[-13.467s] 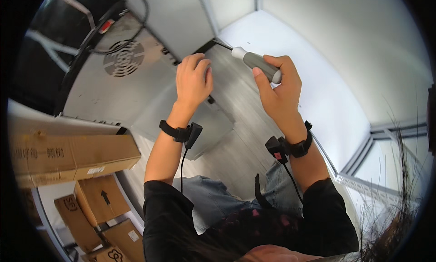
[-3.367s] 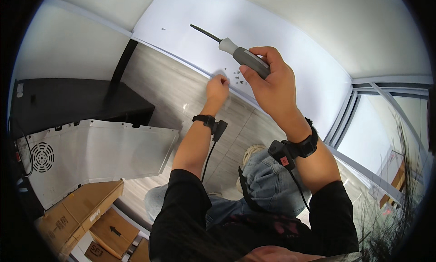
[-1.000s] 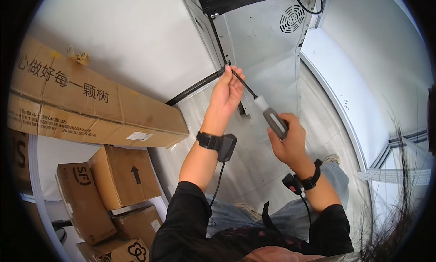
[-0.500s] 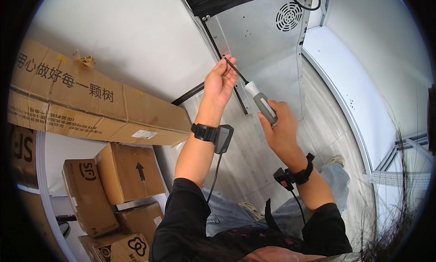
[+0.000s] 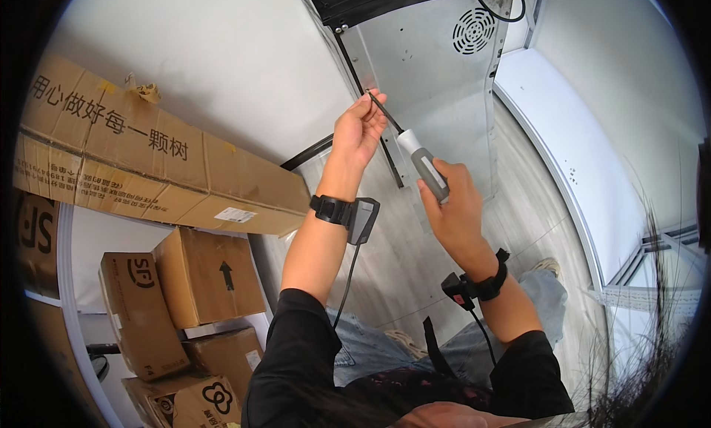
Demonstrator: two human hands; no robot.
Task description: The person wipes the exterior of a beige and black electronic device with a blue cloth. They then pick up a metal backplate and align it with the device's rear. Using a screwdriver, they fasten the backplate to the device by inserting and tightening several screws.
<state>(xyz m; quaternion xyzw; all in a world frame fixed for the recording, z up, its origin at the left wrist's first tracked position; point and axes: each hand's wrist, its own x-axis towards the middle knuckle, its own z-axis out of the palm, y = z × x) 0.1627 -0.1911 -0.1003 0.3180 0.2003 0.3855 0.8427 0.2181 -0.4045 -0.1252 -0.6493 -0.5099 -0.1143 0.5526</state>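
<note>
A screwdriver with a grey and white handle and a dark shaft slants up to the left. My right hand is closed around the rear of its handle. At the tip end of the shaft, the fingers of my left hand are curled together, palm up. Whatever they pinch there is too small or hidden to name. Both fingertips and screwdriver tip are by the left edge of a grey metal panel, next to a black upright strip. Whether the tip touches the panel I cannot tell.
A long cardboard box lies to the left, with several smaller cartons below it. A black cable loops at the panel's top, near a round vent. A white ledge runs along the right. Wires hang from both wrist straps.
My right hand and the screwdriver handle have shifted very slightly up and left. My left hand stays at the shaft's tip. The whole view has tilted a little.
</note>
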